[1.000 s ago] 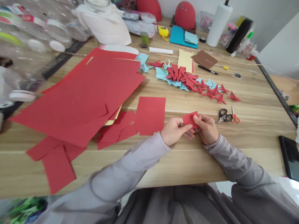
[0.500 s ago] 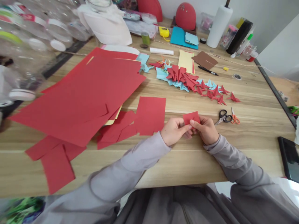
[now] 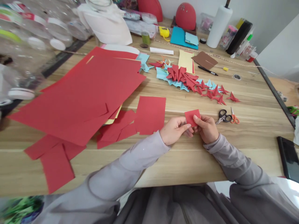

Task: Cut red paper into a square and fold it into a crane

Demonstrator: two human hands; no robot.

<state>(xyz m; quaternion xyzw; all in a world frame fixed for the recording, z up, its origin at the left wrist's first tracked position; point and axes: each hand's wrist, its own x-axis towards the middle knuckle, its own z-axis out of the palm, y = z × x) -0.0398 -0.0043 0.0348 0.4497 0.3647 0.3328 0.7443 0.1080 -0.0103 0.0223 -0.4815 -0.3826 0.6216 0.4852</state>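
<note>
Between my two hands, above the table's front part, is a small folded square of red paper [image 3: 192,117]. My left hand [image 3: 174,130] pinches its lower left corner between thumb and fingers. My right hand [image 3: 207,128] grips its right side, thumb lying across the front. The fingers behind the paper are partly hidden. To the left lies a flat red paper sheet [image 3: 150,113] with smaller red pieces [image 3: 118,130] beside it. Beyond my hands is a heap of folded red paper cranes [image 3: 192,81], with light blue ones [image 3: 178,84] among them.
Large red sheets [image 3: 88,93] are stacked on the left. Black scissors [image 3: 224,116] and orange scissors [image 3: 235,116] lie right of my hands. A black pen [image 3: 207,71], brown paper [image 3: 205,60] and yellow tape measure [image 3: 164,32] sit farther back. A black phone-like device [image 3: 289,158] rests at the right edge.
The red paper has turned a little and shifted slightly up and right. My right thumb has moved to the right across it; my left thumb has slid back toward its lower corner.
</note>
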